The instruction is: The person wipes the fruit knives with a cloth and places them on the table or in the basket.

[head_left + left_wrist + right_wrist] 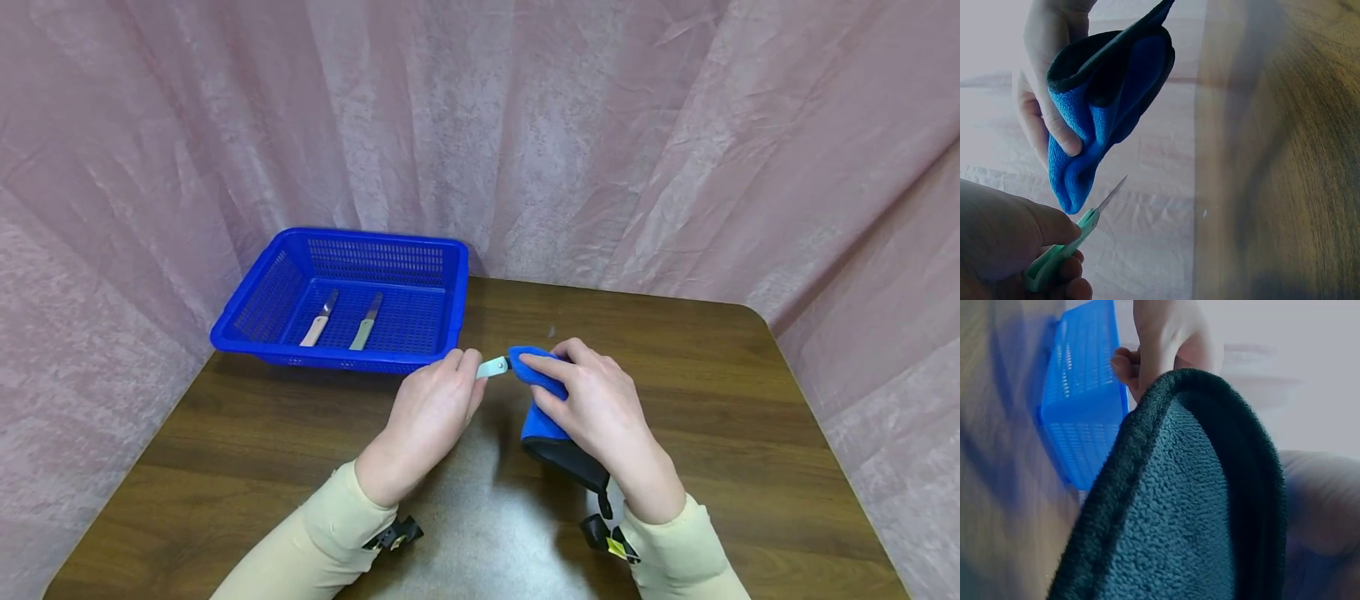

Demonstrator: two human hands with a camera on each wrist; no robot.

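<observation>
My left hand (438, 400) grips the mint-green handle of a small folding knife (1063, 253), its blade out and pointing toward my right hand. Between the fingers and thumb of my right hand (600, 400) is a folded blue cloth (546, 423) with a dark edge and a hanging loop. In the head view the cloth covers most of the blade; the left wrist view shows the blade tip bare, beside the cloth's lower fold. Dark trim and the cloth's fuzzy inner face (1172, 506) fill much of the right wrist view.
A blue plastic basket (341, 360) stands at the back left of the wooden table (720, 400). Inside lie a knife with a pale pink handle (315, 329) and one with a light green handle (363, 333), blades out. Pink curtains (525, 150) hang behind the table.
</observation>
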